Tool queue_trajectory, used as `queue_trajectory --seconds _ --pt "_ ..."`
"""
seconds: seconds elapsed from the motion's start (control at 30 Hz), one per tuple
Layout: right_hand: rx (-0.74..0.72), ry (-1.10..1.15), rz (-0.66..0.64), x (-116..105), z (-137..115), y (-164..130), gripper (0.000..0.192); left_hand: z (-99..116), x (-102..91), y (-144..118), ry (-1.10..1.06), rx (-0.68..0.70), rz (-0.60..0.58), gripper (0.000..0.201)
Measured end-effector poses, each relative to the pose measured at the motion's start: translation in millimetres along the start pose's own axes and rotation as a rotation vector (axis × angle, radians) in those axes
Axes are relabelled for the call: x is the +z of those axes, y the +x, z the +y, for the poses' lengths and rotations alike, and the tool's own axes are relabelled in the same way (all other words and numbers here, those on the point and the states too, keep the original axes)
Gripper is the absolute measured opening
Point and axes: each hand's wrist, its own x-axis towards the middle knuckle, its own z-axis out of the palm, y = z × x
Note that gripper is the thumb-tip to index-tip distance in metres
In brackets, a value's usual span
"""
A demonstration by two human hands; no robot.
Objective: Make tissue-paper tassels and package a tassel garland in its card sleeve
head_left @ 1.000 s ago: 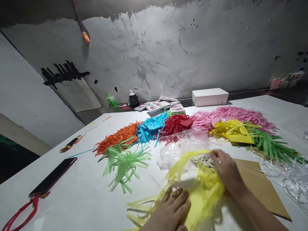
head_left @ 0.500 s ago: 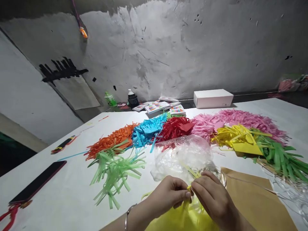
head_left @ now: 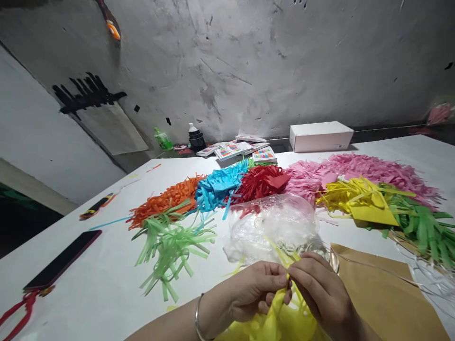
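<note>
At the front of the table, my left hand (head_left: 261, 289) pinches a twisted part of a yellow paper tassel (head_left: 273, 317) between thumb and forefinger. My right hand (head_left: 322, 289) meets it from the right, its fingers closed on the same twist. Loose yellow strips stick out above the fingers, and the wider yellow fringe hangs below, partly hidden by the hands. Just beyond lies a crumpled clear plastic bag (head_left: 273, 225). A light green tassel (head_left: 174, 246) is spread out to the left of the bag.
Behind lie orange (head_left: 163, 199), blue (head_left: 220, 187), red (head_left: 261, 182) and pink (head_left: 377, 177) fringed paper piles. Yellow (head_left: 359, 199) and green (head_left: 423, 227) ones lie right, near brown paper (head_left: 384, 293) and white cord. A phone (head_left: 64, 260) and a cutter (head_left: 95, 206) lie left; a white box (head_left: 320, 137) stands behind.
The camera view has tilted slightly down. Both hands stay together on the yellow tassel, and its twisted part shows more clearly below the left fingers.
</note>
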Motion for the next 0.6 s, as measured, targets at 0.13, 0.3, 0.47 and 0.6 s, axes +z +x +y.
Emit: queue_trajectory --seconds 0.13,0.3,0.47,0.6 --pt "0.023 0.014 -0.003 3 0 -3 0.036 -4 -0.5 -4 0.080 0.053 0.094 0.045" --pt "0.054 0.022 0.038 4 -5 1 0.032 -5 -0.7 -8 0.060 0.167 0.130 0.042" --pt "0.262 0.109 0.094 7 -14 4 0.022 -10 1.8 0 0.055 0.336 0.234 0.040" --pt "0.369 0.102 0.167 14 -16 3 0.016 -16 4.3 9 0.086 0.446 0.303 0.043"
